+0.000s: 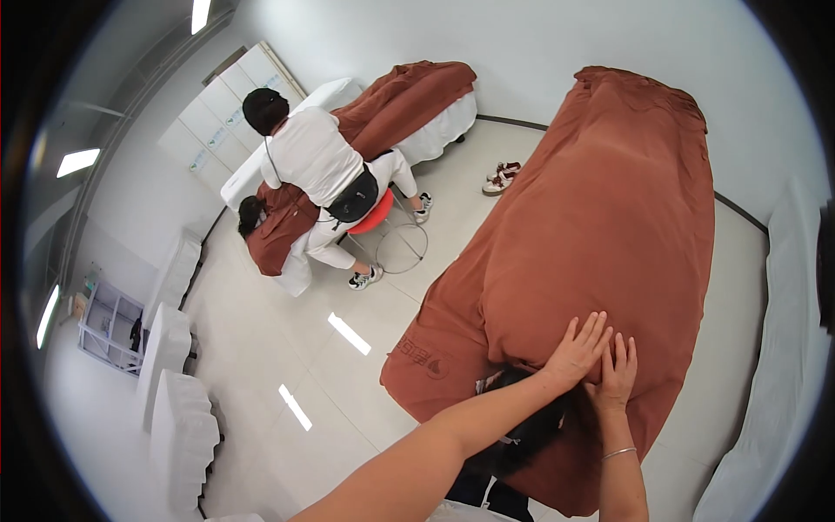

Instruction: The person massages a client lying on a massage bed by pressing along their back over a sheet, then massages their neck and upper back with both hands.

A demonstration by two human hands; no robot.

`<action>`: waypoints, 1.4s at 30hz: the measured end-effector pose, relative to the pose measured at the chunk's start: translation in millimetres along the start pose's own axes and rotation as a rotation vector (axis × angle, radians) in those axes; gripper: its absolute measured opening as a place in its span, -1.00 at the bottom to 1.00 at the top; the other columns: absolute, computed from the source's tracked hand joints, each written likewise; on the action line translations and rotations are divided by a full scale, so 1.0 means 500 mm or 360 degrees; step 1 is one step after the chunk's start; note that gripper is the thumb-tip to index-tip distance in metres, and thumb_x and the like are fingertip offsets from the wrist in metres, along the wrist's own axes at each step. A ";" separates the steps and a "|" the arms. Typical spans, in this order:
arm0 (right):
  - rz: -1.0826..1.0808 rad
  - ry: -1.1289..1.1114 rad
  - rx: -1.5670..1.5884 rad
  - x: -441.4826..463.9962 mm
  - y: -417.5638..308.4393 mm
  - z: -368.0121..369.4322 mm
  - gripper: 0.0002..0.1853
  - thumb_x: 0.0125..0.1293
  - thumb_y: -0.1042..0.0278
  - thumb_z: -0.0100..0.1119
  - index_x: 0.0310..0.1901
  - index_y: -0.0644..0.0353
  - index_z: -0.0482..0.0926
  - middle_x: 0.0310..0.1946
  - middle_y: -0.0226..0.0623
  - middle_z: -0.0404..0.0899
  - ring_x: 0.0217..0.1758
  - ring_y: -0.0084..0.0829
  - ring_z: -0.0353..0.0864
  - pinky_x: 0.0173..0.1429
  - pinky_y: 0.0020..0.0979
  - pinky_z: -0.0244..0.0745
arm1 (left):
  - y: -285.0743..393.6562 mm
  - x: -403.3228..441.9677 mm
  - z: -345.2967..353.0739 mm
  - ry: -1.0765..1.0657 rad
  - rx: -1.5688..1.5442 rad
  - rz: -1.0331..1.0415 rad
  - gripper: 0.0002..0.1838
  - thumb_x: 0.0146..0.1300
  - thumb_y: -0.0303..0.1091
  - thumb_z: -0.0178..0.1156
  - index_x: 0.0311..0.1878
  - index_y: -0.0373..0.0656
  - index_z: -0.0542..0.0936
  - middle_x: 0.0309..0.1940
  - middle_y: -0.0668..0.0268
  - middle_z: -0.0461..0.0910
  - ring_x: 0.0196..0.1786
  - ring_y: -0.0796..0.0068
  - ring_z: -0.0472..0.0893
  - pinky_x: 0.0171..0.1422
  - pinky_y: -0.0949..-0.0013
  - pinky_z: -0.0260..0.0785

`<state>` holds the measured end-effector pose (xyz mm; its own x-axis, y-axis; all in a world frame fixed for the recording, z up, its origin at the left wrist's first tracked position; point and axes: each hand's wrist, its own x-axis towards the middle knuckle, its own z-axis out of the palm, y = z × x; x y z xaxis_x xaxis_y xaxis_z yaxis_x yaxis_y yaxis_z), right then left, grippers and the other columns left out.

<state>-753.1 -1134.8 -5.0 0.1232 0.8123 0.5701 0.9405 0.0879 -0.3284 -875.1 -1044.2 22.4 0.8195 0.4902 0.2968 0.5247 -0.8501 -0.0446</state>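
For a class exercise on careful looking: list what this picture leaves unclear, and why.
In the head view:
- Palms of left hand and right hand: turned down against the cover.
- Whatever lies under the brown cover: hidden by cloth.
- Its printed lettering: too small.
- Far end of white drape: cut off by lens edge.

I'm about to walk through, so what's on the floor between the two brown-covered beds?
The head view shows a pair of shoes near the closer bed, plus the seated person's red stool and feet.
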 end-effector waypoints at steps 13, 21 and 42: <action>0.0062 -0.0054 -0.0143 0.003 -0.009 0.008 0.02 -0.38 0.32 0.59 0.32 0.16 0.43 0.44 -0.11 0.27 0.48 0.22 0.22 0.39 0.16 0.31 | -0.022 -0.002 -0.018 -0.0053 0.0076 0.0022 -0.26 0.28 -0.15 0.13 0.50 -0.21 0.26 0.56 -0.08 0.09 0.61 0.02 0.09 0.58 -0.07 0.03; 0.0036 -0.0071 -0.0116 -0.014 -0.010 0.000 -0.08 -0.29 0.30 0.54 0.28 0.22 0.48 0.42 -0.09 0.31 0.49 0.21 0.22 0.41 0.14 0.31 | 0.006 -0.018 -0.006 -0.0086 0.0046 -0.0020 -0.27 0.24 -0.17 0.16 0.47 -0.20 0.31 0.54 -0.06 0.13 0.61 0.02 0.10 0.57 -0.08 0.04; 0.0105 0.0066 -0.0343 -0.010 -0.036 0.045 -0.11 -0.18 0.30 0.52 0.31 0.27 0.41 0.44 -0.05 0.27 0.50 0.22 0.20 0.41 0.15 0.29 | -0.004 -0.012 0.019 -0.0012 0.0125 -0.0048 -0.35 0.37 -0.15 -0.03 0.49 -0.20 0.29 0.56 -0.05 0.11 0.61 0.02 0.09 0.56 -0.11 0.04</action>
<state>-777.6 -1127.2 -19.0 0.1952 0.7874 0.5847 0.9754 -0.0933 -0.1999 -879.1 -1043.5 11.4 0.8046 0.5169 0.2922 0.5653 -0.8175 -0.1103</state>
